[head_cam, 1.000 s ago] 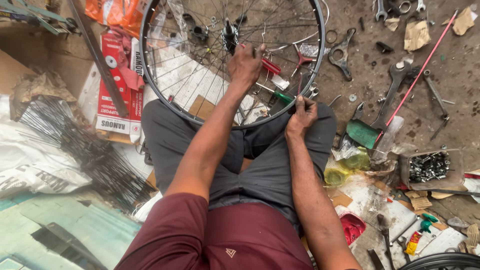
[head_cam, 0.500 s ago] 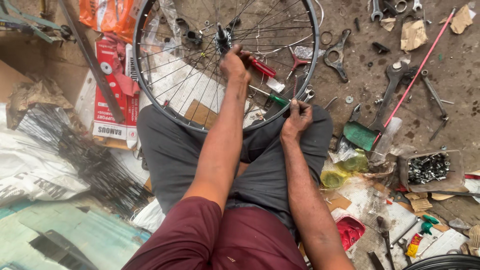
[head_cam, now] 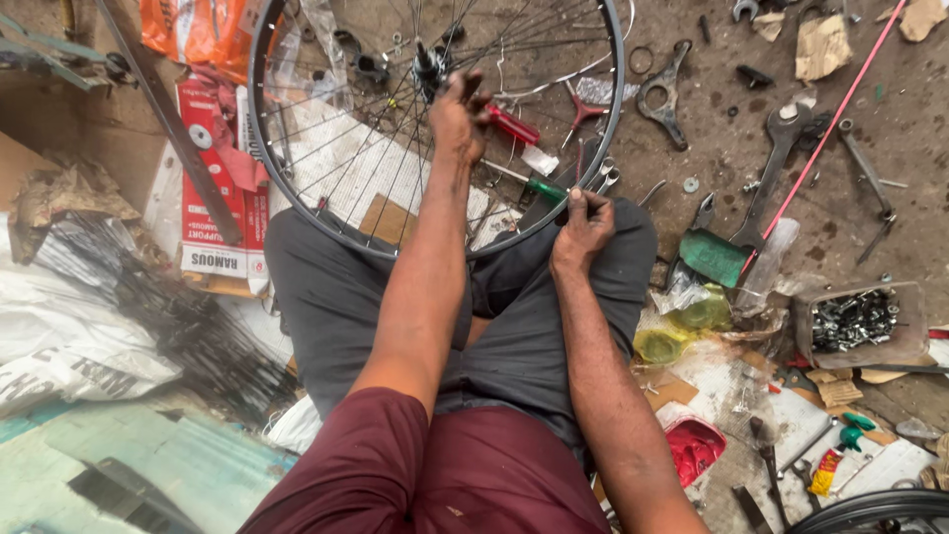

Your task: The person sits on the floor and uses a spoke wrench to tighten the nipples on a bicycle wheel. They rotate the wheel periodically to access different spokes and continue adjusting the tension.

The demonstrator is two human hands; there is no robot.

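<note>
Gripping the hub [head_cam: 432, 67] of the bicycle wheel [head_cam: 297, 198] propped on our lap, our left hand [head_cam: 459, 119] closes around it; our right hand [head_cam: 583, 225] pinches the rim. We should keep it steady while seating spokes.

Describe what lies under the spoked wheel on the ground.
Through the spokes of the wheel show white paper sheets, a brown cardboard piece and a red-handled screwdriver. The left hand and forearm cover the part beneath them.

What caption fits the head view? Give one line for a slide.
Seated on a cluttered floor, a person's left hand reaches the hub of a spoked bicycle wheel while the right hand grips its rim.
</note>
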